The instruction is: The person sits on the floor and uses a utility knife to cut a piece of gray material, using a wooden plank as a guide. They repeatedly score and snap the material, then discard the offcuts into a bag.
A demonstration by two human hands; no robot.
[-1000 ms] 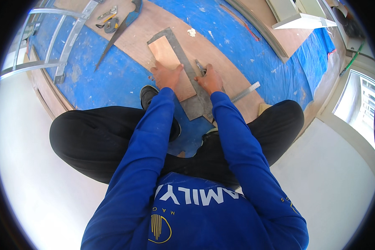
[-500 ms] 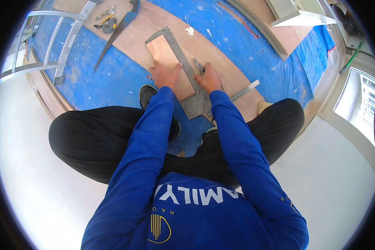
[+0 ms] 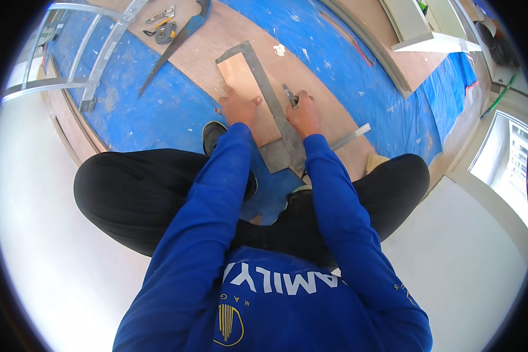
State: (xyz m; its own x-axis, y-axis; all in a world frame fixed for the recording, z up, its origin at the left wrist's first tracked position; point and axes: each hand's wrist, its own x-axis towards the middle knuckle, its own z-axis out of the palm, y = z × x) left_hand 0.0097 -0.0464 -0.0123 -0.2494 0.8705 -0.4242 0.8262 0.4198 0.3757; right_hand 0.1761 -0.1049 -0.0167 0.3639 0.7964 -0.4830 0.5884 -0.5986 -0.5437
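Left hand: bare, spread over a pale reddish-brown rectangular wood piece (image 3: 239,69), thumb toward its right edge and fingers at its left edge; whether they pinch the edges I cannot tell. The left hand (image 3: 239,110) lies around the middle of the piece, whose ends stick out above and below it.
Right hand: bare, curled around a small grey metal hand tool (image 3: 288,92), one end protruding past the fingers. The right hand (image 3: 305,117) is just right of the wood piece, apart from it.
Underneath: a flat dark-grey sheet (image 3: 273,157), showing along the piece's right side and lower end.
Base: a long light-brown plywood plank (image 3: 226,34) on blue plastic sheeting (image 3: 120,102).
Right side: a silver straight ruler (image 3: 352,136), beyond the right hand.
Upper left: a blue-handled handsaw (image 3: 173,51), with a grey tape measure (image 3: 166,34) near it.
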